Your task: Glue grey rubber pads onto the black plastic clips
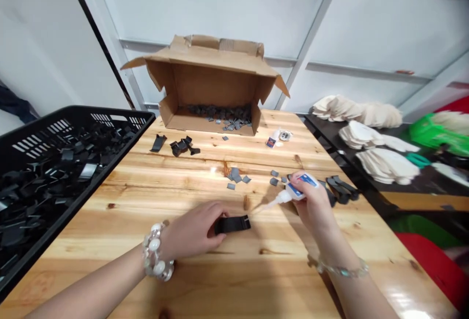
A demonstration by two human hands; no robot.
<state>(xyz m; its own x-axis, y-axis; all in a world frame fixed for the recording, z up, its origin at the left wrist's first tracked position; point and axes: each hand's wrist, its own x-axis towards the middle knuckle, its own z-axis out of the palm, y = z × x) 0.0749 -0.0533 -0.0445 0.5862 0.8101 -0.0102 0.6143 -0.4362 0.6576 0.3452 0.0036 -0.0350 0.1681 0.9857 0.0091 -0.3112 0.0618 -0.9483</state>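
Observation:
My left hand is closed on one end of a black plastic part, holding it just over the wooden table. In my right hand is a white glue bottle with a blue label, tilted so its long thin nozzle points down and left. The nozzle's tip is close to the part's free end; whether they touch I cannot tell. Small grey square pieces lie in a loose group beyond my hands, with a few more grey pieces beside the bottle.
A black crate full of black parts stands at the left. An open cardboard box with grey pieces sits at the back. Black parts lie left of centre, others at the right. White gloves are stacked on a dark table.

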